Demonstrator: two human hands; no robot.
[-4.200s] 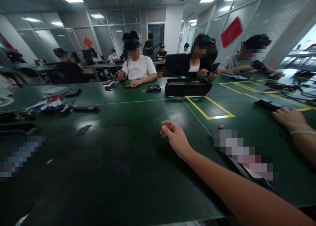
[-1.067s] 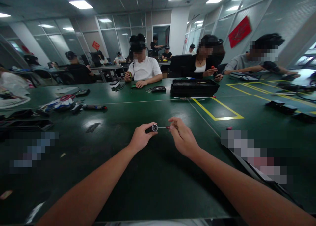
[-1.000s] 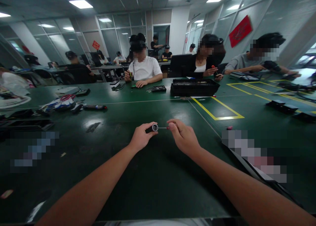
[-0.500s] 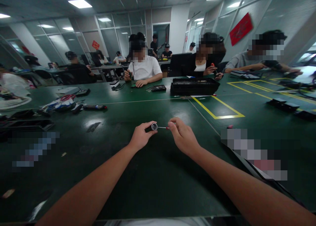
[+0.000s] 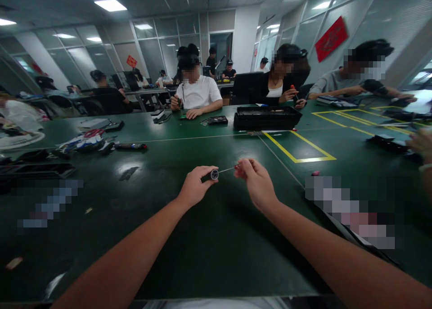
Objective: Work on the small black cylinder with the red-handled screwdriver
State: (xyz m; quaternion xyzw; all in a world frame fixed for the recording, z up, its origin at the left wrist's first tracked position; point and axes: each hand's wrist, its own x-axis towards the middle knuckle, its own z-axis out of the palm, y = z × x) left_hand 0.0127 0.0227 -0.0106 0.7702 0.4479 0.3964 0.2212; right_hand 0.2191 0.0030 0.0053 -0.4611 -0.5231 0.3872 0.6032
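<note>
Above the middle of the green table, my left hand is closed on a small dark cylindrical part, its round, silver-rimmed end turned toward me. The kind of part cannot be made out. My right hand pinches the red handle of a thin screwdriver. The screwdriver's metal shaft points left and its tip meets the rim of the cylindrical part. My fingers hide most of the handle.
A long black case stands across the table. Gloves and tools lie at the left, near a dark pen-like tool. A blurred, flat item is on the right. Co-workers sit opposite; a person's hand shows at the right edge.
My right hand has moved slightly right and its fingers have shifted on the handle; the screwdriver now slants more. The cylindrical part moved slightly right. A person's hand has entered at the right edge.
</note>
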